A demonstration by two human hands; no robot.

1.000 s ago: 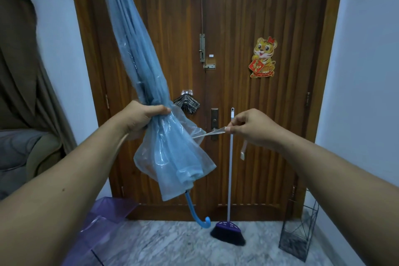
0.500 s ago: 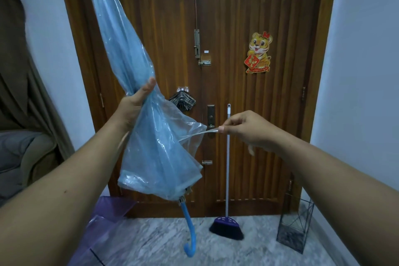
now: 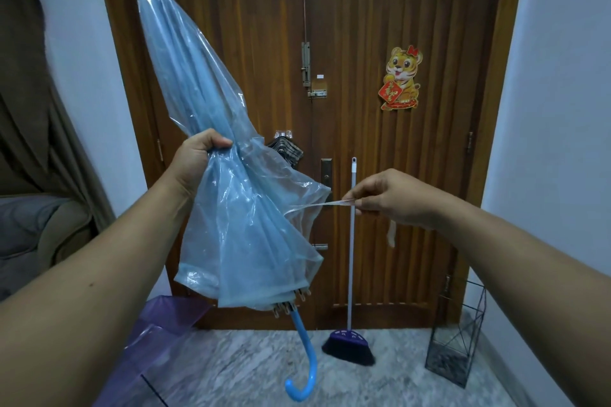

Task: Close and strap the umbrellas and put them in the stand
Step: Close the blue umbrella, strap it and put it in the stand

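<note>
A folded translucent blue umbrella (image 3: 231, 201) hangs tip-up and tilted to the left, its blue hooked handle (image 3: 305, 363) pointing down near the floor. My left hand (image 3: 198, 158) grips the gathered canopy around its middle. My right hand (image 3: 390, 200) pinches the umbrella's thin clear strap (image 3: 314, 205) and holds it stretched out to the right. The canopy's lower folds hang loose. A black wire umbrella stand (image 3: 458, 340) sits on the floor at the lower right. A purple translucent umbrella (image 3: 155, 337) lies open on the floor at the lower left.
A brown wooden double door (image 3: 363, 43) fills the background, with a tiger sticker (image 3: 401, 78) on it. A purple broom (image 3: 351, 274) leans against the door beside the stand. A sofa (image 3: 36, 225) and curtain are at the left. The floor is grey marble.
The blue umbrella has tilted more to the left and dropped lower, its handle nearer the floor. My left hand re-gripped the canopy. My right hand keeps the strap pulled out.
</note>
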